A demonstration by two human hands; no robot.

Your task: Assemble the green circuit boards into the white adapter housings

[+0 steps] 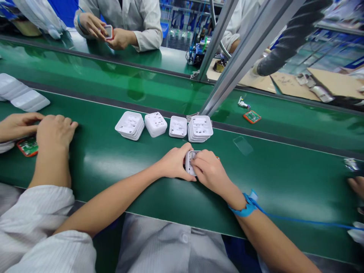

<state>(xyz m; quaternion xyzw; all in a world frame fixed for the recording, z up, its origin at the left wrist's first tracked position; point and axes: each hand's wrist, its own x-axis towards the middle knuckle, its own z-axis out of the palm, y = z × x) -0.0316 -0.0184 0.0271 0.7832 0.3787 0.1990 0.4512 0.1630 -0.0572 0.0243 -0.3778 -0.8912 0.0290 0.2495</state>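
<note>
A small white square plastic housing (190,163) stands tilted on the green work surface (159,201), its inner side facing me. My left hand (176,163) grips it from the left, thumb and fingers round its edge. My right hand (209,169) lies over its right part, fingertips pinched together inside the housing; whatever they hold, if anything, is hidden. A bit of orange shows just behind the right hand. Beyond my hands sit stacks of similar white housings (200,127), with more (178,126) to their left. A blue strap is round my right wrist.
At left, another person's hands are beside an orange-framed circuit board (27,146). Metal posts (217,93) rise behind the stacks. An orange-edged board (252,116) lies on the far green strip. A clear film (243,146) lies right of the stacks. The blue cord (307,221) runs right.
</note>
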